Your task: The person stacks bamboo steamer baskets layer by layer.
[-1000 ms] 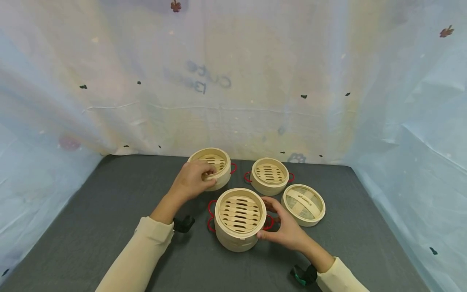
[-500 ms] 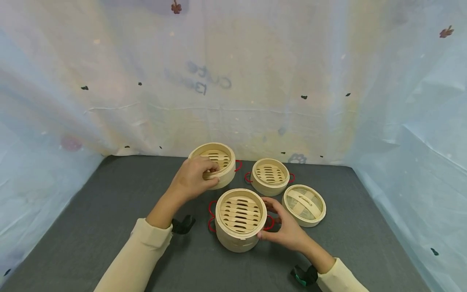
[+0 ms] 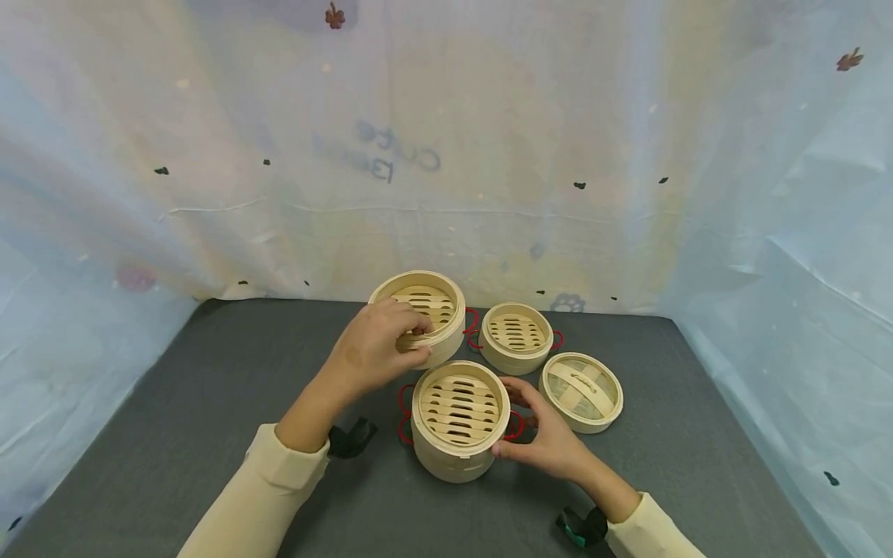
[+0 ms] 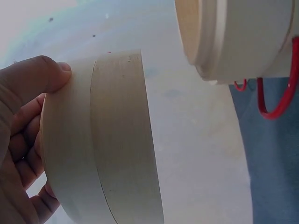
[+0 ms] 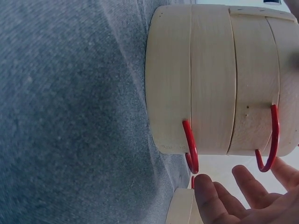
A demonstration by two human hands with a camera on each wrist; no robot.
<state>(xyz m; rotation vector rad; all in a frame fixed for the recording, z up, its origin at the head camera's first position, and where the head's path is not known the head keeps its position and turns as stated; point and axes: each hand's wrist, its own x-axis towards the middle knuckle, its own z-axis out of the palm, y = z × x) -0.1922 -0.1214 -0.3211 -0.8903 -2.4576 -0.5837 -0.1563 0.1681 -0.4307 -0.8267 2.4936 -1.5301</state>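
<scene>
My left hand (image 3: pixel 373 345) grips the near rim of a bamboo steamer basket (image 3: pixel 449 341), thumb outside and fingers curled inside. The left wrist view shows this basket's smooth side wall (image 4: pixel 121 140) lifted and tilted. Nearer to me stands a stack of two bamboo steamer baskets (image 3: pixel 453 467) with a slatted floor on top and red loop handles on both sides. My right hand (image 3: pixel 547 440) holds the upper part of this stack at its right side, thumb at the front and forefinger at the back. Below that forefinger, other fingertips (image 5: pixel 204 186) hang close to the red handles.
Behind the stack stands a smaller bamboo steamer basket (image 3: pixel 515 362) with red handles. A round bamboo lid (image 3: pixel 580 391) with a woven top lies to the right. Dark grey cloth (image 3: pixel 230 387) covers the table, and a pale plastic sheet (image 3: pixel 446 194) walls it in.
My left hand has raised the gripped basket a little and moved it right, toward the stack and the smaller basket. My right hand and the stack have stayed put.
</scene>
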